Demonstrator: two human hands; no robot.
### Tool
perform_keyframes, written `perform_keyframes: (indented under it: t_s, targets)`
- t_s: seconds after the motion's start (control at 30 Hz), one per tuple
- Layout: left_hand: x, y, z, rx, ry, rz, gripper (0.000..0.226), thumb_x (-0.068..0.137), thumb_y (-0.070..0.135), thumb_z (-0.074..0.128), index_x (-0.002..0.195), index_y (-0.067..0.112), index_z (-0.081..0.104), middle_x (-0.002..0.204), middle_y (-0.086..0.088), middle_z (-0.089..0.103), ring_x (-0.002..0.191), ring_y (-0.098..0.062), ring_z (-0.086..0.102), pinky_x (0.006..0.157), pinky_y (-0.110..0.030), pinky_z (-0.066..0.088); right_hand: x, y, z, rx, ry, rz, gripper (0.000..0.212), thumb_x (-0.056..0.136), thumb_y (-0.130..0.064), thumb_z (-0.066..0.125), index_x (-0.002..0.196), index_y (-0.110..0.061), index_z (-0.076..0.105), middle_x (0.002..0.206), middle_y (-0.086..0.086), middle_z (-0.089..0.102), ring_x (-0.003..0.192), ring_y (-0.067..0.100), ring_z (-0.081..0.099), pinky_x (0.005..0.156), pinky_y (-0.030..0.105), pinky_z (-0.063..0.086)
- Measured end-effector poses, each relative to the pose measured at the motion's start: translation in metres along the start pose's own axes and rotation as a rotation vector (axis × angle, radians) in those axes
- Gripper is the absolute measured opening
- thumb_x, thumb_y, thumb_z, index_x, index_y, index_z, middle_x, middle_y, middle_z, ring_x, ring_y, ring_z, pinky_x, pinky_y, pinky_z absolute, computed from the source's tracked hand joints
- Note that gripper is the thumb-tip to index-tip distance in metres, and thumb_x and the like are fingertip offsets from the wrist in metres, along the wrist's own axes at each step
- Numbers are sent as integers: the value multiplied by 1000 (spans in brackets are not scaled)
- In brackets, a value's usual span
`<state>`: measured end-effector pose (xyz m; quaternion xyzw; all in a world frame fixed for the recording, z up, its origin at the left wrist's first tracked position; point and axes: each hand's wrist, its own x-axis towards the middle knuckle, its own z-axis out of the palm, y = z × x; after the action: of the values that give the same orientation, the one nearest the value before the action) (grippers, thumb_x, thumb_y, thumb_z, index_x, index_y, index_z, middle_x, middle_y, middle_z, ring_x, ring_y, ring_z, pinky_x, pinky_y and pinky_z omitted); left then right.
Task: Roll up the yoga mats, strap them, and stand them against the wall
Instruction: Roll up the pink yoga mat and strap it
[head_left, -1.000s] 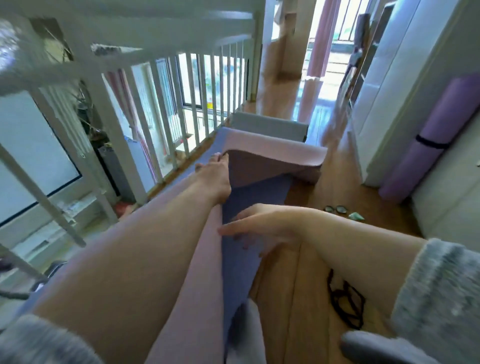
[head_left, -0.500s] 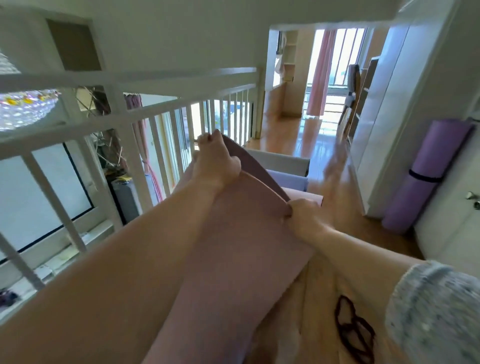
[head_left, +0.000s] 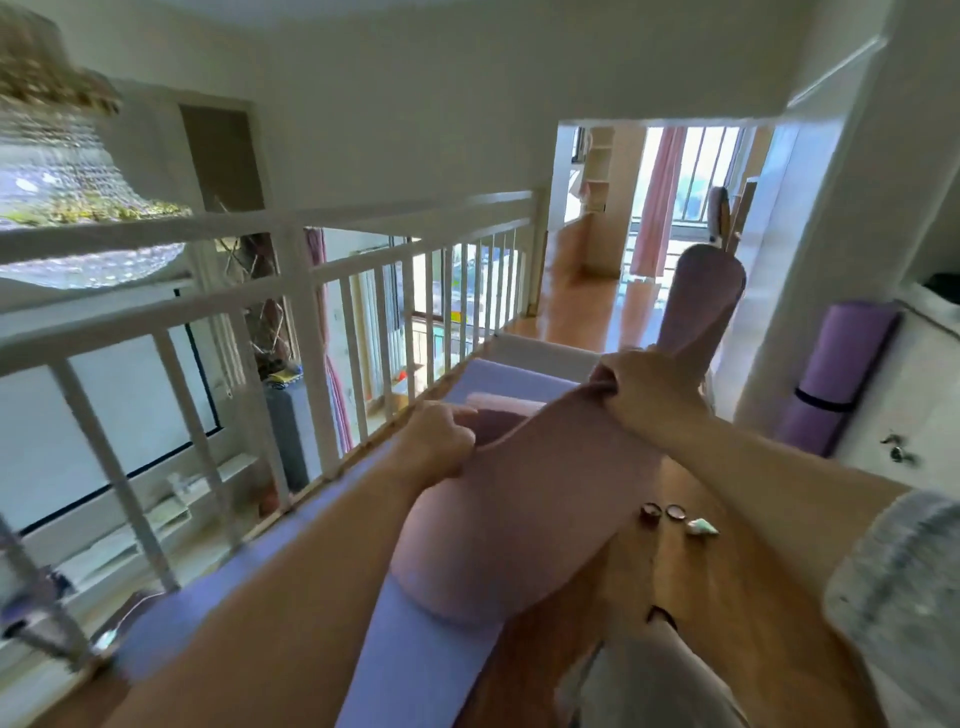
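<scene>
Landmark: white railing, running away from us on the left.

- Just beside the railing's foot, the lavender mat lies flat on the floor. Its long axis is parallel to the railing.
- Left hand: on the railing side, with the fingers curled tight and pinching the pink mat's near-railing edge.
- Pink mat: off the floor and unrolled, held above the lavender mat. It sags in a rounded fold below the hands towards us. One end rises upright beyond the right hand, on the side away from the railing.
- Right hand: further from the railing than the left and a little higher, fist closed on a bunched part of the pink mat.
- Further from the railing, a few small objects lie on bare floor. A black loop lies nearer us. We take it for a strap but cannot confirm this.
- Furthest from the railing, a rolled purple mat stands against the wall with a dark band around its middle.

Judgement: the pink mat's long axis runs slantwise, from the fold near us up and away from the railing. We think it must lie flat, with its axis parallel to the railing, before it can be rolled. Both hands hold it. The right hand is nearer the raised end, so it would guide that end down.
</scene>
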<state>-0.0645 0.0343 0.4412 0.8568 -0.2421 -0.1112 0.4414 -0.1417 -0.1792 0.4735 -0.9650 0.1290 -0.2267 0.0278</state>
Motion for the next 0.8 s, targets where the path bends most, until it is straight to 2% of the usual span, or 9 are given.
perform_keyframes:
  t_s: [0.07,0.17,0.3,0.37,0.43,0.53,0.63,0.73,0.8]
  targets:
    - [-17,-4,2,100,-90,-13,47,81,-8,44,113,20,66,82,-1,61,70,-12,56,54,-13,47,-16,3,8,15,-90,-81,17,82,-8,59,86,-20,70,93,2,67,94,22,58,80,29,44]
    - [-26,-8,6,386,-162,-89,39,81,5,51,116,14,64,106,-9,65,85,-21,61,72,-29,54,-41,13,21,127,-225,-153,16,78,-8,60,79,-18,72,82,1,69,81,21,63,74,29,49]
    - [-23,0,18,813,-99,-43,19,84,27,55,94,13,64,101,-6,66,90,-22,61,77,-32,51,-65,27,26,197,-403,-175,13,76,-7,62,79,-13,73,75,-3,65,74,13,57,71,22,45]
    - [-18,12,27,1035,-55,16,25,91,41,54,93,17,59,106,-5,63,96,-25,60,74,-30,45,-68,30,23,215,-463,-187,8,78,-12,65,81,-13,72,78,-2,67,74,11,57,71,18,45]
    - [-10,21,38,1207,-53,49,39,94,51,50,107,16,61,111,-4,62,103,-24,60,72,-31,39,-67,35,19,265,-511,-199,2,80,-20,68,79,-19,70,75,-8,63,71,6,55,66,12,41]
    - [14,29,50,1295,-59,58,40,94,46,54,119,16,57,114,-4,61,104,-24,60,72,-30,40,-65,51,26,268,-555,-204,17,84,-45,65,86,-29,70,89,-14,62,102,2,49,92,24,38]
    - [46,32,61,1203,-182,73,57,91,22,59,142,22,34,133,-6,50,117,-26,54,86,-36,46,-62,76,33,300,-505,-114,46,80,-72,48,96,-35,70,111,-19,59,134,8,24,115,41,19]
    - [70,40,77,1121,-438,170,86,89,7,57,152,39,7,148,-3,30,130,-26,40,99,-38,42,-48,106,33,293,-329,27,52,82,-70,39,105,-34,68,132,-13,52,142,15,20,118,48,8]
    - [82,42,88,1153,-515,270,83,89,4,55,150,43,14,149,-1,29,130,-25,39,104,-41,40,-36,122,35,237,-264,85,40,90,-57,48,112,-29,67,143,-7,45,143,18,20,119,48,11]
